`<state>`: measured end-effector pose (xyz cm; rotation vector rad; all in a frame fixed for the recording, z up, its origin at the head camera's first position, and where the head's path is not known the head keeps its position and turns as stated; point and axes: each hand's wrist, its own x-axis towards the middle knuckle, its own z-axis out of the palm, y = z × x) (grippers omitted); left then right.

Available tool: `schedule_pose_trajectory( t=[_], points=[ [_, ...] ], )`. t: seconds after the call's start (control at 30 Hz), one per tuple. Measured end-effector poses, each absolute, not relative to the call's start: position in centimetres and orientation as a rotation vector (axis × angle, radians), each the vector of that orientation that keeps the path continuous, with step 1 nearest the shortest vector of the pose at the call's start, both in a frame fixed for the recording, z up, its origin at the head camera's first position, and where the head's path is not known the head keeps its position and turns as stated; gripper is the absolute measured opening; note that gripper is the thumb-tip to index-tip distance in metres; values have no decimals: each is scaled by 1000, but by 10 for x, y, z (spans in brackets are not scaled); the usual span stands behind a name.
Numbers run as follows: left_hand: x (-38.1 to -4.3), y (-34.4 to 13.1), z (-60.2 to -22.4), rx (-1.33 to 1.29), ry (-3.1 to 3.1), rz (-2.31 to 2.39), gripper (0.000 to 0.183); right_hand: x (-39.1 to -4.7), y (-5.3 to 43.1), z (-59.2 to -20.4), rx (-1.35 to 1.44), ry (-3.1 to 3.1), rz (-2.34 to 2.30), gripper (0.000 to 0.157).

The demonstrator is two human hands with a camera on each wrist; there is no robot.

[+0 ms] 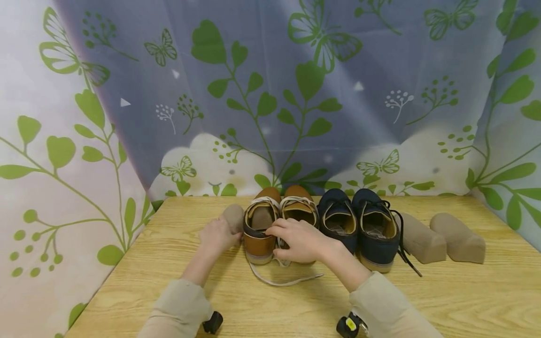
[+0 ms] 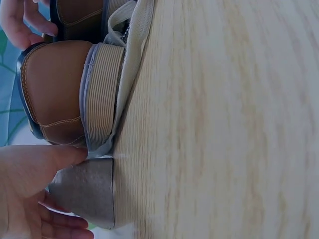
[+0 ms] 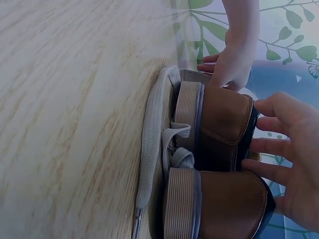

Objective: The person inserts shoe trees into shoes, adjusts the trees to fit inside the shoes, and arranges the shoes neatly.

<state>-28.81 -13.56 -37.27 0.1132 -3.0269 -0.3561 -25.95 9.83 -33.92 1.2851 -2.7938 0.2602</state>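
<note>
My left hand (image 1: 217,234) grips a grey-brown moulded shoe insert (image 1: 234,218), thumb on one side and fingers on the other, on the table just left of a pair of brown shoes. The left brown shoe (image 1: 259,249) has a similar grey-brown form (image 1: 261,218) in its opening. Over the heels of the pair lies my right hand (image 1: 302,240), its fairly straight fingers (image 3: 274,147) touching the left shoe's heel collar. It partly covers the right brown shoe (image 3: 227,199). A loose off-white lace (image 3: 154,134) trails on the table behind the heels.
Two navy shoes (image 1: 376,251) with dark laces stand right of the brown pair. Further right lie two more grey-brown inserts (image 1: 422,239). The wooden table (image 1: 262,310) meets a patterned curtain (image 1: 253,117) at the back.
</note>
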Motion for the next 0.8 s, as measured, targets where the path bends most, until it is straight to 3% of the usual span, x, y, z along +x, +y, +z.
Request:
schedule_pose_trajectory(
  t=[0.8],
  points=[
    [-282, -143, -379, 76, -2997, -396, 63, -260, 122, -333, 1312, -2741, 253, 38]
  ],
)
